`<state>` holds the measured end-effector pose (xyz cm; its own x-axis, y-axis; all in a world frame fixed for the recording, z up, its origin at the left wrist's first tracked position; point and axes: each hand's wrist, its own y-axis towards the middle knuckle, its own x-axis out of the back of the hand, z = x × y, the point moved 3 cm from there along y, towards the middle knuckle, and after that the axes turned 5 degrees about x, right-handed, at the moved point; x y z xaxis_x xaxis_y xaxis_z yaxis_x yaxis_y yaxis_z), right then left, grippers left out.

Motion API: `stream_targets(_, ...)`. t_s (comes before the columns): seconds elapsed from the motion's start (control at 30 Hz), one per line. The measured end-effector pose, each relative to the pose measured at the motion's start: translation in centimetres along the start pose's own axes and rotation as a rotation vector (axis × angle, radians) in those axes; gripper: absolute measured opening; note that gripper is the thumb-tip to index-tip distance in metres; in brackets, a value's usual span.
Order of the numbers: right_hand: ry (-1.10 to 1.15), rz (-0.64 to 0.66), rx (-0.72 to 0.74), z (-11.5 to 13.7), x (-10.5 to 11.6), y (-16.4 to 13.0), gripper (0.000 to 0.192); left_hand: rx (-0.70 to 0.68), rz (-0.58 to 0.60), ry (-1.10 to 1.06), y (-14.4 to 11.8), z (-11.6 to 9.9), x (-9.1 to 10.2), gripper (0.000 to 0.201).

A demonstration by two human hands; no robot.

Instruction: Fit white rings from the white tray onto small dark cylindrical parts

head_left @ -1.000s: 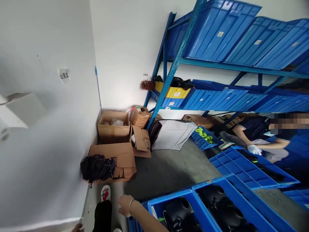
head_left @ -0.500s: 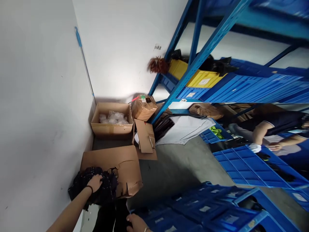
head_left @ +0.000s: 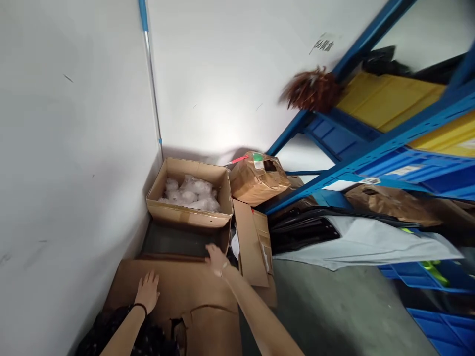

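Observation:
My left hand (head_left: 147, 292) lies with its fingers spread on a brown cardboard flap (head_left: 178, 282), a dark band round its wrist. Farther right, my right hand (head_left: 216, 260) reaches over the flap's far edge, fingers apart and holding nothing. Whether its fingertips touch the flap I cannot tell. Dark patterned cloth (head_left: 122, 331) is bunched under my left forearm at the bottom. Torn holes show in the cardboard near it. Behind the flap stands an open carton (head_left: 189, 217) holding several clear-wrapped white bundles (head_left: 193, 192).
A taped brown box (head_left: 256, 183) and folded cardboard (head_left: 250, 242) stand to the right. Beyond them are a blue rack (head_left: 371, 153) with yellow and blue bins, and a grey-white sheet (head_left: 374, 242). A pole (head_left: 152, 79) leans in the wall corner.
My left hand has left the dark cloth and moved forward onto the cardboard. My right hand has risen from beside my legs to the flap's far edge. The view has moved closer to the boxes.

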<state>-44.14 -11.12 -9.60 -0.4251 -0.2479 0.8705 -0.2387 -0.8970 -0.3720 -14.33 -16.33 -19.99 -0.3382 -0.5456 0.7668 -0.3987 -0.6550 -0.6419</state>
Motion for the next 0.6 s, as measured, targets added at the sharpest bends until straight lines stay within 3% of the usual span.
stream_targets(0.1,-0.073,-0.069,0.029,-1.1,1.8,11.5,0.062,-0.013,-0.004,-0.021,1.5,-0.2,-1.9,0.062)
stream_targets(0.17,-0.105,-0.106,0.021,-1.5,1.9,16.9,0.066,-0.027,0.019,-0.038,1.7,0.0,-3.8,0.06)
stream_targets(0.23,-0.12,-0.137,0.005,-1.8,0.8,19.6,0.062,-0.037,0.038,-0.056,1.6,0.3,-5.8,0.059)
stream_targets(0.33,-0.12,-0.208,-0.012,-1.8,-1.7,19.5,0.043,-0.034,-0.028,-0.097,1.7,0.6,-6.7,0.055)
stream_targets(0.43,-0.113,-0.281,-0.004,-1.4,-4.2,16.8,0.046,-0.028,-0.261,-0.132,3.4,0.0,-3.3,0.052)
stream_targets(0.53,-0.11,-0.304,-0.001,-0.7,-6.2,13.8,0.047,-0.089,-0.586,-0.134,7.1,-1.9,3.2,0.055)
stream_targets(0.6,-0.099,-0.305,-0.001,-0.3,-7.3,12.0,0.044,-0.155,-0.702,-0.121,9.9,-3.2,7.0,0.062)
